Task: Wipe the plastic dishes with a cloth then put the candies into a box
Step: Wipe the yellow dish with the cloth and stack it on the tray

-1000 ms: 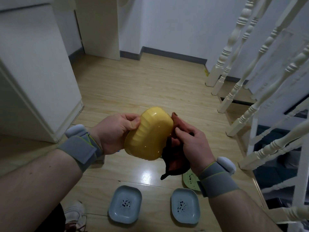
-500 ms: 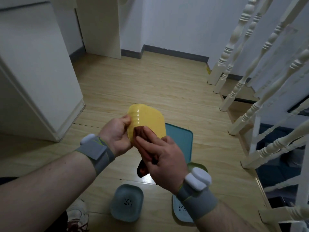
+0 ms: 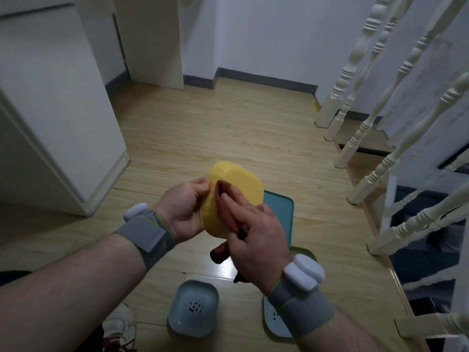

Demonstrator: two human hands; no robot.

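Note:
My left hand point(image 3: 184, 208) grips the left rim of a yellow plastic dish point(image 3: 243, 184), held up on edge above the floor. My right hand point(image 3: 251, 229) presses a dark reddish-brown cloth point(image 3: 220, 251) against the dish's face, fingers fairly straight along it; the cloth's end hangs below the hand. On the floor below lie a light-blue dish point(image 3: 194, 307) with dark specks in it, a second light-blue dish point(image 3: 272, 322) half hidden by my right wrist, and a green dish point(image 3: 304, 251) mostly hidden. A teal tray or box point(image 3: 281, 212) lies behind the yellow dish.
White stair balusters point(image 3: 375, 174) and steps run along the right. A white cabinet point(image 3: 63, 123) stands at the left. My shoe point(image 3: 118, 329) shows at the bottom left. Wooden floor point(image 3: 228, 128) stretches ahead to a grey skirting board.
The dish has turned from showing its ribbed back to facing me. My right hand moved the cloth from the dish's right side onto its face and is sliding along it.

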